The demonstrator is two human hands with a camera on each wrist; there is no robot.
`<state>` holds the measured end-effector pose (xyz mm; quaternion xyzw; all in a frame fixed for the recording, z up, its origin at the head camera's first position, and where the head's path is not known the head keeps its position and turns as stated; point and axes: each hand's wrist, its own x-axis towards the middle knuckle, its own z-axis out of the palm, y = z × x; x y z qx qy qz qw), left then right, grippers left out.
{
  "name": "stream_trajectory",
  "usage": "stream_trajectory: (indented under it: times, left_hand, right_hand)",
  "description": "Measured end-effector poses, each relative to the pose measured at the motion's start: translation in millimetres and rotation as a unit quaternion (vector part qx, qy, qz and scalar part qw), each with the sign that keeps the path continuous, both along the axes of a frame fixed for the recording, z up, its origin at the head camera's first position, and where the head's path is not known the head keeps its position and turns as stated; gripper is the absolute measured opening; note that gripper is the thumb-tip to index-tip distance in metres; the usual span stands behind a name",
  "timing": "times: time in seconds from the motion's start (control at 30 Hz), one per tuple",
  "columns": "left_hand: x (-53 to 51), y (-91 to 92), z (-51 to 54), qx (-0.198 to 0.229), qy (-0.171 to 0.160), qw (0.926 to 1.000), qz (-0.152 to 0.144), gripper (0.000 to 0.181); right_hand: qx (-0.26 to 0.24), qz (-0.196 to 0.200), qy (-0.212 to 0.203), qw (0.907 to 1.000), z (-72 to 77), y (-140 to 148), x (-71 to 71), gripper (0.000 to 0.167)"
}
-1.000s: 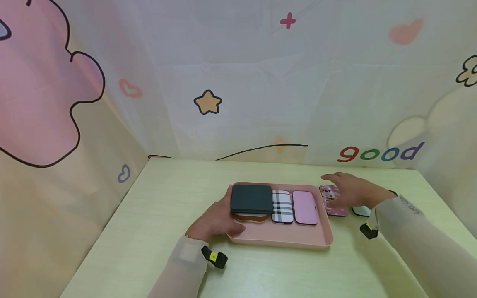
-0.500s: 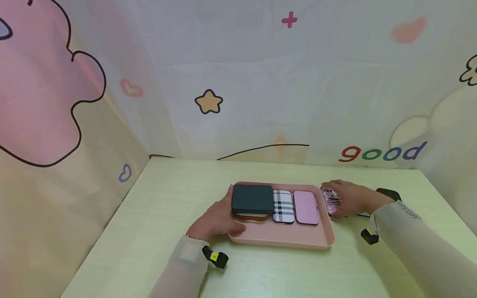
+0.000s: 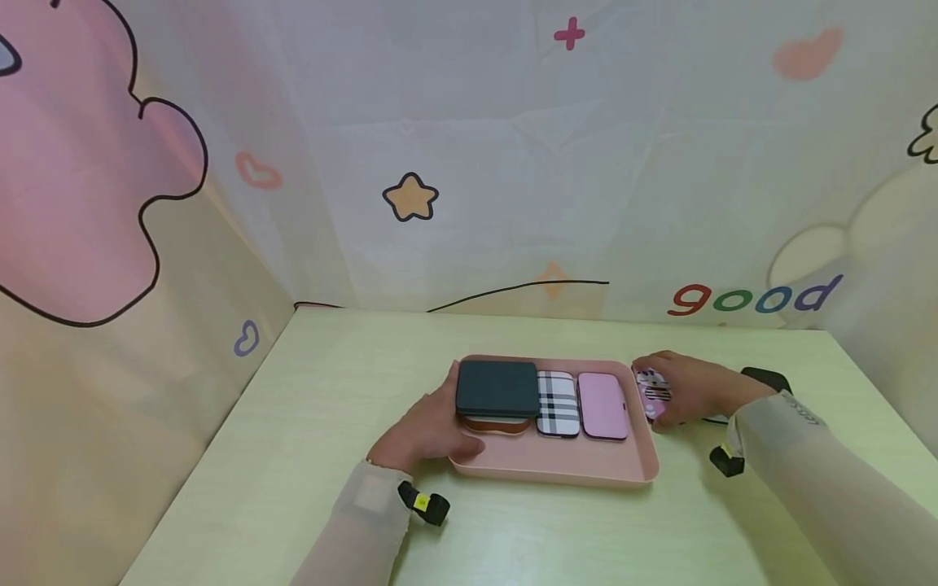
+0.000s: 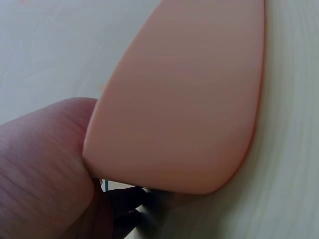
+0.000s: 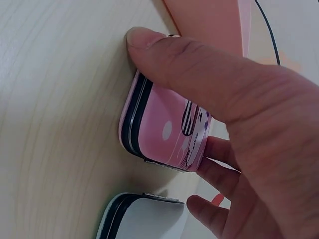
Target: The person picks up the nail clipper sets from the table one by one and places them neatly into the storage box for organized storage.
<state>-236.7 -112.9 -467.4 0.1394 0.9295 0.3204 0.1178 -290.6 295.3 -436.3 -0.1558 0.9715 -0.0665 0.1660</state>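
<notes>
A pink tray (image 3: 550, 464) lies on the table. My left hand (image 3: 425, 431) grips its left side, the thumb near the front corner; the left wrist view shows the tray's outer wall (image 4: 184, 99) close up. In the tray, a dark green flat case (image 3: 498, 389) covers most of a brown item (image 3: 498, 426). To their right are a plaid case (image 3: 558, 404) and a plain pink case (image 3: 603, 405). Just outside the tray's right side, my right hand (image 3: 692, 387) pinches a pink patterned hinged case (image 5: 164, 124) between thumb and fingers. The hand hides part of it.
A pale mint hinged case (image 5: 144, 216) lies beside the patterned one, mostly hidden in the head view. Behind the right wrist shows a black object (image 3: 765, 378) whose kind I cannot tell. A printed cloth backdrop (image 3: 498, 228) stands along the table's (image 3: 330, 391) back edge.
My right hand has come down on the pink patterned case and taken hold of it; the case has shifted little. The left hand keeps its place on the tray.
</notes>
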Motion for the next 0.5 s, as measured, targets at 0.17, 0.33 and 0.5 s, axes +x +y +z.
stream_trajectory:
  times: [0.17, 0.33, 0.5]
  left_hand:
    - [-0.6, -0.1, -0.8, -0.001, -0.001, 1.0, 0.001, 0.126]
    - [-1.6, -0.5, -2.1, -0.004, -0.001, 1.0, 0.004, 0.127]
    - [-1.6, -0.4, -2.0, -0.004, -0.004, 1.0, 0.003, 0.127]
  right_hand:
    - [0.004, 0.003, 0.009, 0.9999, -0.3, 0.5, 0.4, 0.103]
    - [0.013, 0.014, 0.021, 0.9996, 0.7, 0.1, 2.0, 0.099]
    - [0.017, 0.022, 0.027, 0.9992, 2.3, -0.3, 4.2, 0.098]
